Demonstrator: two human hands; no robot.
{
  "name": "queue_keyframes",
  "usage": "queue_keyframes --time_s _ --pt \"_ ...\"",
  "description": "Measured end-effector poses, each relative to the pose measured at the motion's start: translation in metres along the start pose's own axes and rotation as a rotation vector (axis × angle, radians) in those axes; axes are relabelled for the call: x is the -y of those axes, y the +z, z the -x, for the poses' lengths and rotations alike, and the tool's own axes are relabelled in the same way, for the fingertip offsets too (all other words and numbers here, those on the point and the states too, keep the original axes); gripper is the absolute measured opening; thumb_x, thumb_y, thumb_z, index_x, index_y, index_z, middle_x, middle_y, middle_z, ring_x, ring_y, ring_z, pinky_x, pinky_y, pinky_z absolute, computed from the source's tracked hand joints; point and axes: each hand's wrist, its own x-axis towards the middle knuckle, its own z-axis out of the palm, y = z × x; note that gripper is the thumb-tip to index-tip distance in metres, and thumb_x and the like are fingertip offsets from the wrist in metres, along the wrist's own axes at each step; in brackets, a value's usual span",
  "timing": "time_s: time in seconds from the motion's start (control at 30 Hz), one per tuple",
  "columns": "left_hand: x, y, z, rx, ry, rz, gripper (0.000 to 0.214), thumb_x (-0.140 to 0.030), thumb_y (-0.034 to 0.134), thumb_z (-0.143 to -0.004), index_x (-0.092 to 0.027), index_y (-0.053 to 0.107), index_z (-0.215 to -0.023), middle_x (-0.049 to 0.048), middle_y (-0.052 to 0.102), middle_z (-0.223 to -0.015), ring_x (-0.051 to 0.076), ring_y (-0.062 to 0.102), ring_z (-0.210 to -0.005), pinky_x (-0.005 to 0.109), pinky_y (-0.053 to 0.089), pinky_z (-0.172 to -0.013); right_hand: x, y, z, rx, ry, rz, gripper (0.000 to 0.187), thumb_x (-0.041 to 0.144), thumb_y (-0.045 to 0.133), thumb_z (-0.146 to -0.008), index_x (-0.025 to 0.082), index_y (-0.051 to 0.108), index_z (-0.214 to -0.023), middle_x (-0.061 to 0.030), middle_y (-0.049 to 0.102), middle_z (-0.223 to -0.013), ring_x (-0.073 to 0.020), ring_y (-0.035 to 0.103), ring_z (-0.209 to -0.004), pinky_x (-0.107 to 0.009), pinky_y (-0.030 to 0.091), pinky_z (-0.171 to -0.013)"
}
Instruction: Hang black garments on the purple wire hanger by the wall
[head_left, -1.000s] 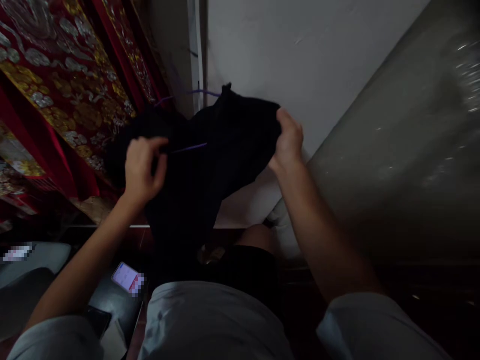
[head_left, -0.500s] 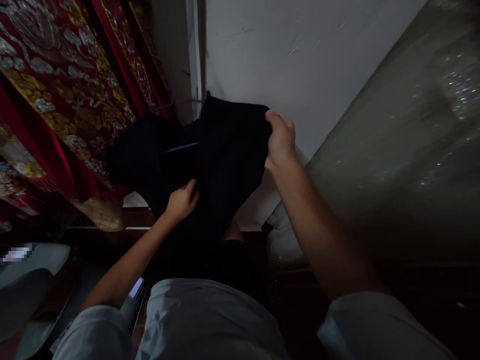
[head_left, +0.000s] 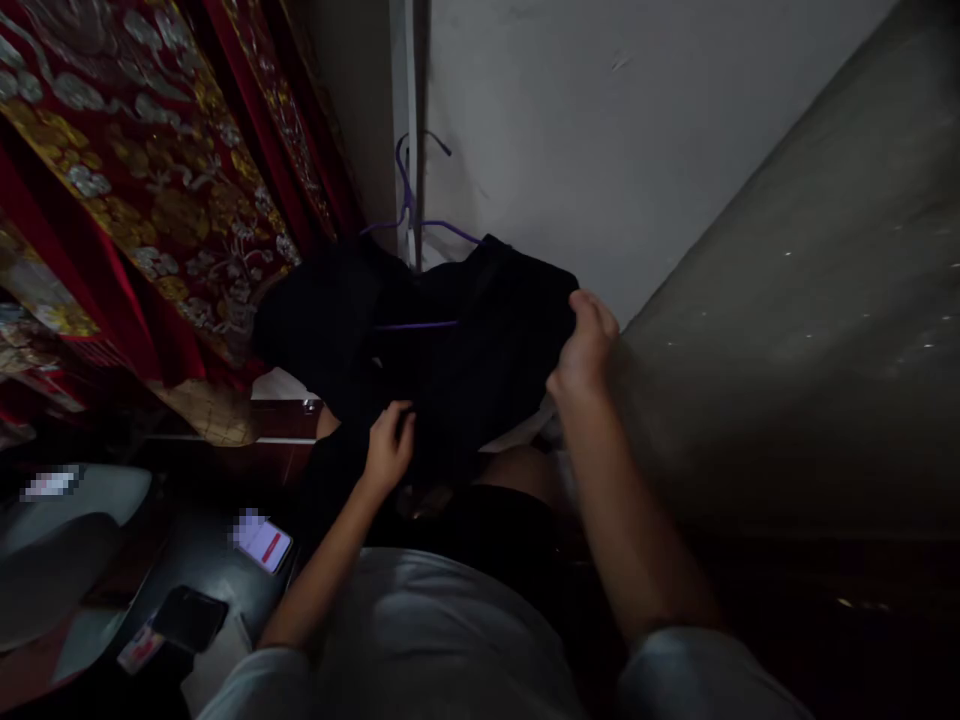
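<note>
A black garment [head_left: 450, 370] hangs spread on a purple hanger [head_left: 457, 232], whose hook and shoulder bars rise out of the neck opening. The hanger's lower bar shows as a purple line inside the neckline. My right hand [head_left: 589, 345] pinches the garment's right shoulder edge, fingers closed on the cloth. My left hand [head_left: 390, 443] is closed on the front of the garment below the neckline. Dark cloth and dim light hide the exact folds and the garment's lower end.
On the left hangs a red cloth [head_left: 180, 200] with gold and silver embroidery. A lit phone [head_left: 264, 543] and a dark wallet-like item [head_left: 191, 617] lie on a dark surface at lower left. A white wall [head_left: 600, 120] stands ahead, and a plastic-wrapped bulk [head_left: 787, 380] fills the right.
The hanger's hook has come into view above the neckline. The garment and both hands appear lower and further right in the picture; both hands keep their hold. More of the phone shows.
</note>
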Motion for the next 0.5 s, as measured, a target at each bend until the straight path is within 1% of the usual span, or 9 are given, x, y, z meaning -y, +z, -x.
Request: queue_keyframes --time_s 0.1,0.17,0.2,0.23,0.27,0.33,0.37,0.43,0.5 --pt "-0.007 0.025 0.029 -0.357 -0.152 0.245 0.027 -0.041 0.055 -0.105 -0.02 0.059 -0.123 0.0093 0.066 -0.114 0.02 0.067 -0.105 0.031 0.053 -0.092 -0.006 -0.003 0.033 0.043 -0.136 0.083 0.028 0.041 0.062 -0.087 0.021 0.061 -0.107 -0.0076 0.065 -0.118 -0.024 0.061 -0.128 -0.048 0.043 -0.116" --pt "-0.013 0.034 0.043 -0.474 -0.251 0.355 0.048 -0.042 0.065 -0.1 -0.024 0.048 -0.141 0.0104 0.063 -0.123 0.019 0.066 -0.11 0.031 0.053 -0.096 -0.006 -0.006 0.072 0.114 -0.207 0.086 0.049 0.038 0.066 -0.086 0.024 0.053 -0.131 -0.0103 0.056 -0.144 -0.0234 0.049 -0.144 -0.048 0.035 -0.122" --pt "-0.015 0.037 0.047 -0.473 -0.28 0.403 0.06 -0.041 0.07 -0.097 -0.025 0.042 -0.147 0.0099 0.064 -0.123 0.019 0.067 -0.109 0.03 0.054 -0.096 -0.004 -0.007 0.095 0.14 -0.217 0.093 0.056 0.038 0.067 -0.087 0.025 0.049 -0.138 -0.0109 0.05 -0.151 -0.0233 0.045 -0.148 -0.048 0.034 -0.123" --pt "-0.017 0.037 0.05 -0.448 -0.296 0.442 0.068 -0.041 0.073 -0.094 -0.026 0.039 -0.151 0.0088 0.065 -0.118 0.018 0.068 -0.105 0.03 0.055 -0.095 -0.003 -0.008 0.117 0.189 -0.185 0.124 0.054 0.038 0.065 -0.09 0.026 0.048 -0.139 -0.0106 0.052 -0.15 -0.0232 0.049 -0.144 -0.048 0.039 -0.119" --pt "-0.017 0.037 0.051 -0.415 -0.302 0.469 0.069 -0.04 0.076 -0.092 -0.025 0.041 -0.149 0.0074 0.067 -0.113 0.017 0.069 -0.101 0.03 0.056 -0.093 -0.003 -0.007 0.139 0.29 -0.119 0.131 0.046 0.039 0.062 -0.092 0.026 0.052 -0.135 -0.0103 0.057 -0.142 -0.0227 0.057 -0.133 -0.045 0.046 -0.111" --pt "-0.016 0.035 0.052 -0.369 -0.296 0.482 0.051 -0.038 0.077 -0.09 -0.021 0.058 -0.134 0.0066 0.07 -0.105 0.018 0.071 -0.096 0.03 0.057 -0.092 -0.004 -0.004 0.171 0.582 0.038 0.178 0.033 0.039 0.067 -0.088 0.025 0.062 -0.118 -0.0096 0.063 -0.124 -0.022 0.063 -0.112 -0.037 0.054 -0.093" --pt "-0.015 0.033 0.052 -0.361 -0.294 0.474 0.039 -0.037 0.076 -0.091 -0.018 0.065 -0.123 0.0071 0.072 -0.103 0.018 0.071 -0.096 0.03 0.057 -0.091 -0.006 -0.001 0.181 0.681 0.11 0.206 0.03 0.039 0.071 -0.085 0.023 0.064 -0.109 -0.0087 0.064 -0.116 -0.0208 0.063 -0.102 -0.034 0.054 -0.084" --pt "-0.011 0.03 0.052 -0.361 -0.301 0.455 0.024 -0.034 0.073 -0.092 -0.016 0.073 -0.108 0.0089 0.075 -0.104 0.019 0.072 -0.098 0.032 0.058 -0.092 -0.011 0.004 0.19 0.775 0.224 0.242 0.029 0.038 0.077 -0.078 0.022 0.062 -0.097 -0.0054 0.062 -0.103 -0.0176 0.06 -0.088 -0.03 0.051 -0.074" --pt "-0.006 0.027 0.053 -0.376 -0.312 0.437 0.022 -0.03 0.07 -0.093 -0.016 0.076 -0.107 0.0102 0.077 -0.107 0.021 0.073 -0.101 0.035 0.058 -0.095 -0.015 0.007 0.189 0.817 0.31 0.208 0.03 0.036 0.078 -0.075 0.022 0.057 -0.091 -0.001 0.059 -0.091 -0.0146 0.057 -0.078 -0.028 0.048 -0.069"
